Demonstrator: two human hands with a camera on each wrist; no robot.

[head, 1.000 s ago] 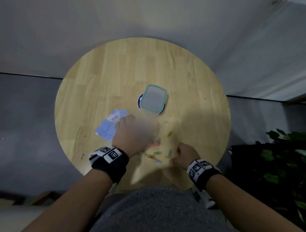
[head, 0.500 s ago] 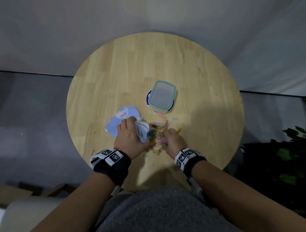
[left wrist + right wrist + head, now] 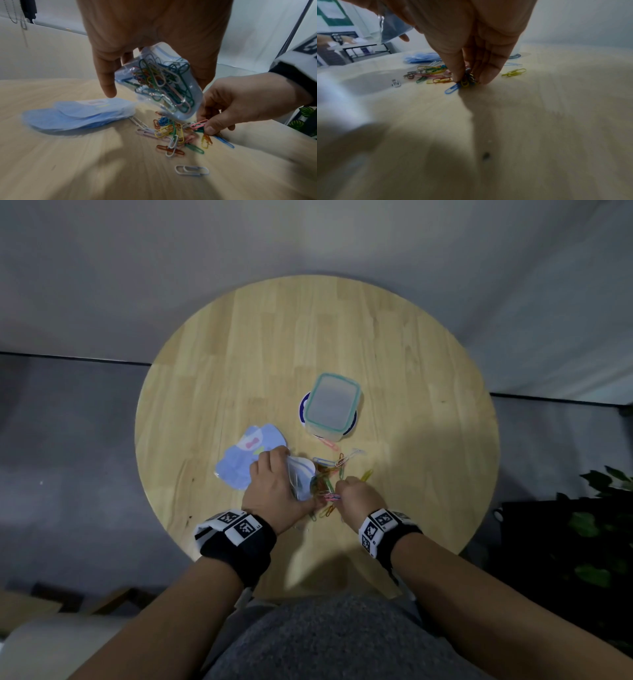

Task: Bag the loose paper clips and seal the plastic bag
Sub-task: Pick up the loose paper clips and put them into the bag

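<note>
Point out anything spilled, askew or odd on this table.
Coloured paper clips lie scattered loose on the table, with one yellow clip apart from the heap. The left hand holds a part-filled plastic bag tilted above them. Nothing looks damaged.

Left hand (image 3: 274,491) curled; right hand (image 3: 358,496) pinching downward.

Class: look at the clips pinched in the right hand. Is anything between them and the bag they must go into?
Nothing visible: the right hand pinches clips just beside the plastic bag, which the left hand holds above the table.
</note>
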